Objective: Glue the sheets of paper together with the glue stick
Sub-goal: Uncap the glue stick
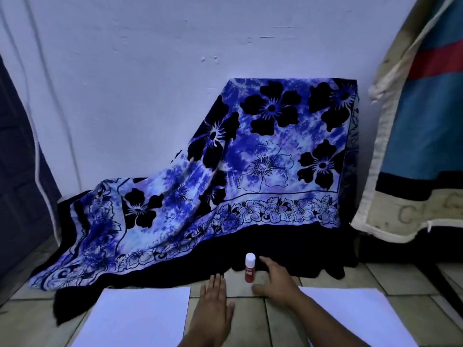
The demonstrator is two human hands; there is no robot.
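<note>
A red glue stick with a white cap stands upright on the tiled floor, between two white sheets of paper. One sheet lies at the lower left, the other sheet at the lower right. My left hand rests flat on the floor, fingers together, just left of the glue stick. My right hand hovers open right beside the glue stick, thumb and fingers spread around it without touching it.
A blue floral cloth drapes over something against the wall behind the glue stick, its dark hem reaching the floor. A striped fabric hangs at the right. Tiled floor lies between the sheets.
</note>
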